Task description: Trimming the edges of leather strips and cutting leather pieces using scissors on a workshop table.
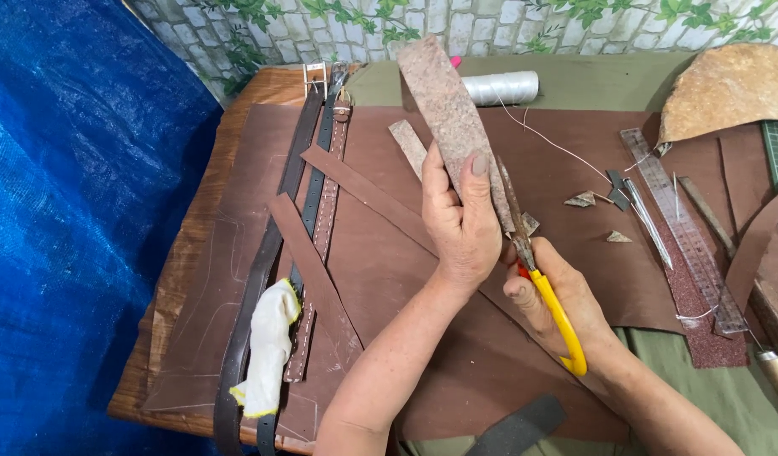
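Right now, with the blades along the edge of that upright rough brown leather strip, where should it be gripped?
Grip the rough brown leather strip at its lower end, from the left, as the left hand does. It stands nearly upright, leaning left, and the yellow-handled scissors in the right hand occupy its right edge, so that side is taken.

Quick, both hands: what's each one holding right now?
Left hand: closed on the leather strip, held upright.
Right hand: closed on the yellow-handled scissors, blades at the strip's edge.
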